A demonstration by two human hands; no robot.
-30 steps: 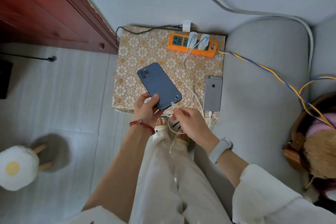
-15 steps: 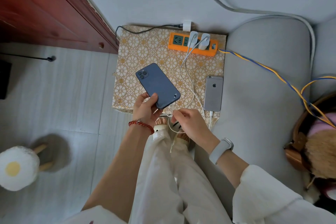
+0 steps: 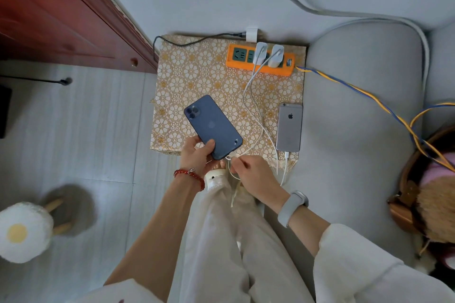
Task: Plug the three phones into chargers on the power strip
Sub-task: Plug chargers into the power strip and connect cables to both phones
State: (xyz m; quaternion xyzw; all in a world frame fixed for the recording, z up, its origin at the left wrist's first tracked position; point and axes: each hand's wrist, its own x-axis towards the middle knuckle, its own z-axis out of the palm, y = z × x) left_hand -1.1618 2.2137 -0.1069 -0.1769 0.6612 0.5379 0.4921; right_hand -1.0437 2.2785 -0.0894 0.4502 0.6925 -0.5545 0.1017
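left hand (image 3: 197, 155): fingers closed on the lower end of the blue phone (image 3: 213, 126), thumb across its back; a red bead bracelet (image 3: 190, 176) on the wrist.
right hand (image 3: 253, 176): fingertips pinched on the end of a white cable (image 3: 248, 110), the tip right at the blue phone's bottom edge; whether it is seated in the port cannot be told. a grey band (image 3: 291, 206) on the wrist.
blue phone: back up, tilted, camera end toward the far left, over the near edge of the patterned table (image 3: 197, 76).
grey phone (image 3: 289, 127): back up, flat along the table's right edge near the front corner, a white cable plugged into its near end.
orange power strip (image 3: 261, 59): at the table's far right corner, two white chargers (image 3: 268, 55) side by side in it, each with a white cable leading forward.
third white charger (image 3: 251, 34): behind the table's far edge, a dark cable (image 3: 197, 40) running left from it.
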